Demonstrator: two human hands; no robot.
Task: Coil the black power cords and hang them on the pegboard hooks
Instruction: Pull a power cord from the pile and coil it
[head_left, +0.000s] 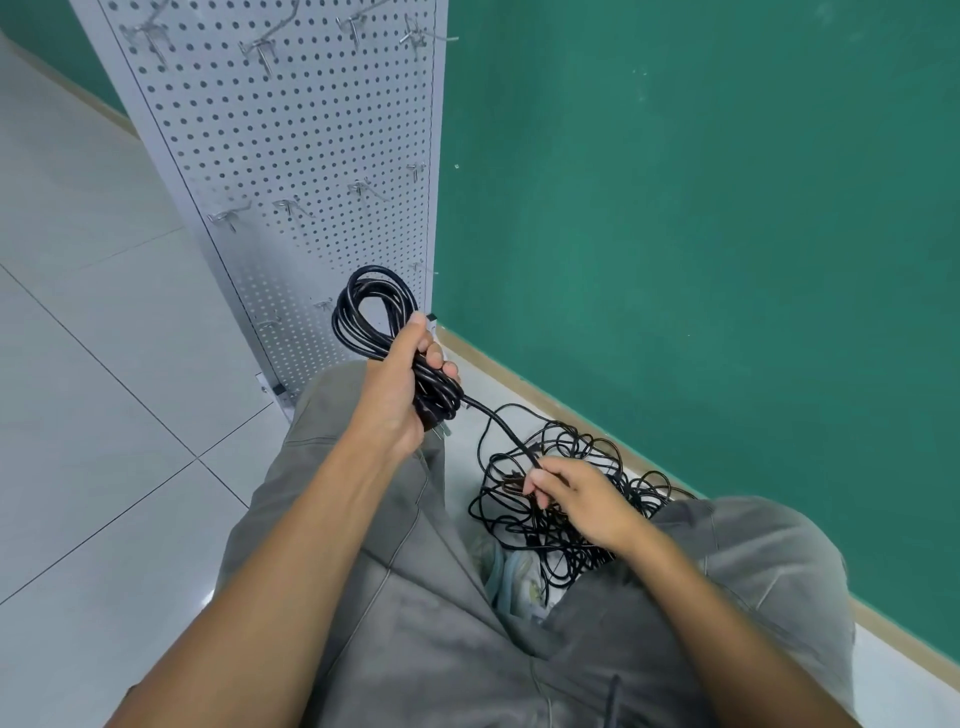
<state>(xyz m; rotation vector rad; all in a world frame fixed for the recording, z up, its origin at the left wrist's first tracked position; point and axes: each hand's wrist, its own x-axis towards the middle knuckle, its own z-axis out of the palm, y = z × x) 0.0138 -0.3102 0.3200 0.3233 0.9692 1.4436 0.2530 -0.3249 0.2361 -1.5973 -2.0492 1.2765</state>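
My left hand (402, 387) grips a coiled black power cord (371, 317), whose loops stick up above my fist in front of the pegboard's lower part. A straight run of the same cord (498, 423) leads down to my right hand (576, 501), which pinches it between thumb and fingers. Under that hand a tangled heap of black cords (561, 462) lies on the floor between my knees. The white pegboard (291, 135) stands upright at the upper left, with several bare metal hooks (228, 215) on it.
A green wall (701, 208) with a tan baseboard runs along the right. Pale floor tiles (104, 364) spread to the left. My grey-trousered knees (415, 597) flank the cord heap, and a light-coloured shoe (514, 577) shows beneath the cords.
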